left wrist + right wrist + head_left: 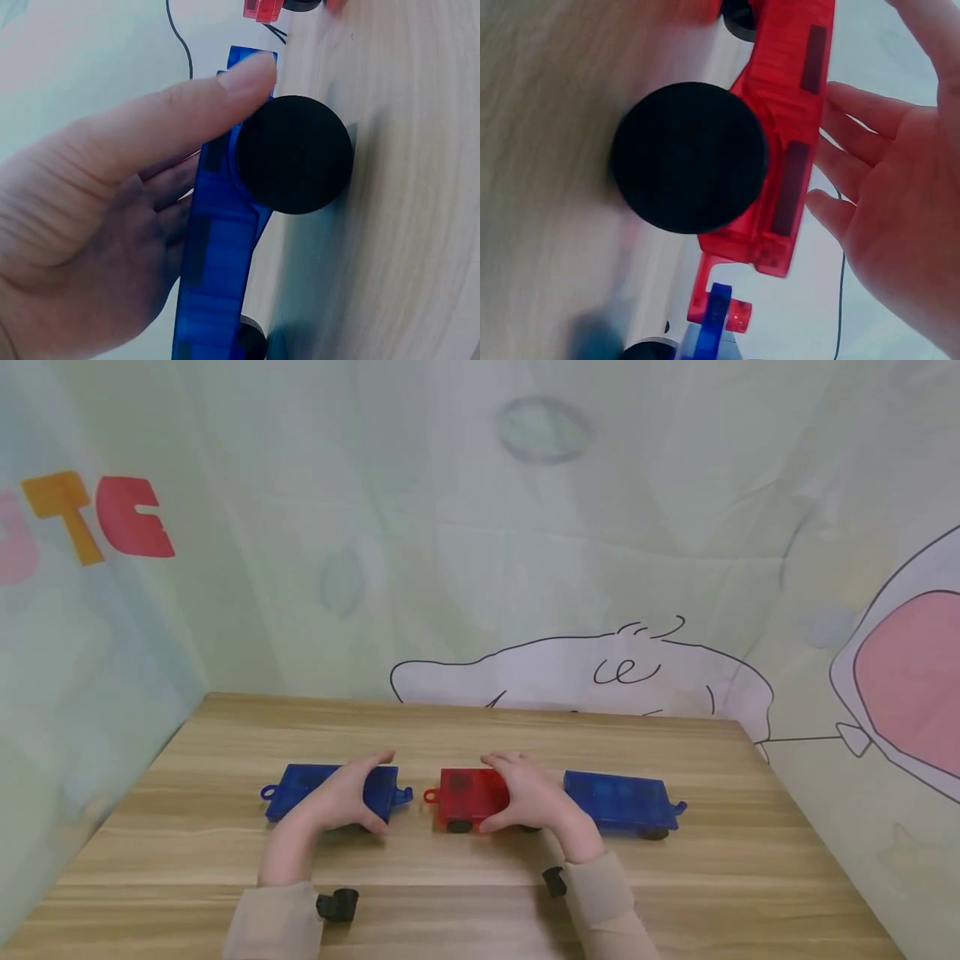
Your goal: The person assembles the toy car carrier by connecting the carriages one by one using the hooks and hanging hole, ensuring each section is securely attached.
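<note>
My left hand point(341, 797) grips a blue translucent toy train car point(303, 787). In the left wrist view its thumb point(195, 105) lies along the near side, with the other fingers behind. My right hand point(532, 793) spans the right part of a red translucent toy train car point(456, 793), thumb at the front, fingers at the far side. The right wrist view shows fingers point(859, 124) behind the red car; the thumb tip is out of frame. The red hook point(718, 307) meets a blue coupling piece point(711, 330). A small gap separates the left blue car from the red one.
Right of the red car stands a second blue toy train car point(618, 800) on black wheels. The wooden tabletop point(450, 910) runs back to a printed cloth backdrop point(450, 527), with cloth at both sides. Small black devices point(339, 905) sit on the wrist bands.
</note>
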{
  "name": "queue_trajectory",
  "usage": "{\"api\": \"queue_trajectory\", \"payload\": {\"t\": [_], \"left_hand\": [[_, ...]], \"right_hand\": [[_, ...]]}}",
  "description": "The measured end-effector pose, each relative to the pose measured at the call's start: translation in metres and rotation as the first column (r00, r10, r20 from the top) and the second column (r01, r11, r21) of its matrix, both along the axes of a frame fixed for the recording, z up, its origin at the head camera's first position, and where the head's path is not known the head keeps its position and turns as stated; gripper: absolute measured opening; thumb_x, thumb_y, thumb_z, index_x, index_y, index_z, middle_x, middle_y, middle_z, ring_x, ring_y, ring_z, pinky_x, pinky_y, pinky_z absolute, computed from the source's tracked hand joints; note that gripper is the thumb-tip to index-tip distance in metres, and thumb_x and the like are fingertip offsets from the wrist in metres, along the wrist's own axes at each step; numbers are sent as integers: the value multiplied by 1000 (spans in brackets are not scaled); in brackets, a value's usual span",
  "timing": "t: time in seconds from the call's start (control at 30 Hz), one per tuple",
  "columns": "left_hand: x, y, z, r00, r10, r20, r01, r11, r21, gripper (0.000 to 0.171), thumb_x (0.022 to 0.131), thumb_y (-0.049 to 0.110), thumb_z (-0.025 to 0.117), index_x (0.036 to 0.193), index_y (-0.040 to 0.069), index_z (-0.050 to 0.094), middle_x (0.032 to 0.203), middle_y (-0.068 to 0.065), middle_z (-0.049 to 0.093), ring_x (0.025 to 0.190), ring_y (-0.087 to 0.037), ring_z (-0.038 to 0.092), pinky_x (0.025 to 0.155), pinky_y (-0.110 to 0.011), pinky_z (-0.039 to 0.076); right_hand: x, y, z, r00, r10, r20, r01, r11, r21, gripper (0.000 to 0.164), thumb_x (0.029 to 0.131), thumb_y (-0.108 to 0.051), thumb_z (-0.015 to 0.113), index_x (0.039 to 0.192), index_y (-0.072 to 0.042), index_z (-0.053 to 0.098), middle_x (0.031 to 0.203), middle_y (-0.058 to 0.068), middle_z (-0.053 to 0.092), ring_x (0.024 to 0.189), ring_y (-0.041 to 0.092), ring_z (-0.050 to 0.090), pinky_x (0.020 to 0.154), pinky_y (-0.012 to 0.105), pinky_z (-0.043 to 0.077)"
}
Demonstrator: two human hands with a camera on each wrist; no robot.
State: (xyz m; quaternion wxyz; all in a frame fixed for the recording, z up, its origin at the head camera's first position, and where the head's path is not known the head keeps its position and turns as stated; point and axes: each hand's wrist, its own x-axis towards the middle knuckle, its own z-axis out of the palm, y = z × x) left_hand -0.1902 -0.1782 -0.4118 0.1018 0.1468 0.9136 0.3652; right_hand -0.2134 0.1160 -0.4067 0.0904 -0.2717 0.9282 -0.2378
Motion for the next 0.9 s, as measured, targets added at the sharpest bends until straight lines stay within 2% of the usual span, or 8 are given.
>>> {"api": "queue_trajectory", "payload": {"t": [0.4, 0.57, 0.9], "left_hand": [[-2, 2, -1, 998, -28, -53, 29, 999, 20, 95, 64, 12, 91, 142, -8, 40, 142, -26, 49, 134, -48, 40, 109, -62, 34], [-4, 3, -2, 997, -40, -67, 42, 999, 23, 95, 64, 13, 91, 142, -7, 41, 142, -26, 50, 134, -48, 40, 109, -62, 34], [-7, 4, -5, 996, -42, -76, 43, 999, 21, 95, 63, 13, 91, 142, -7, 42, 141, -25, 51, 134, -47, 41, 109, -63, 33]], "right_hand": [[-1, -1, -9, 1000, -11, -4, 11, 999, 40, 93, 67, -35, 89, 145, -6, 46, 148, 14, 46, 137, 38, 42, 108, 56, 41], [-1, -2, -8, 1000, -8, -17, 9, 999, 47, 88, 70, -30, 87, 143, -4, 47, 145, 14, 49, 131, 33, 48, 106, 51, 45], [0, -4, -8, 999, -32, 21, 31, 998, 48, 85, 73, -25, 85, 144, -3, 45, 147, 16, 47, 129, 32, 50, 104, 50, 46]]}}
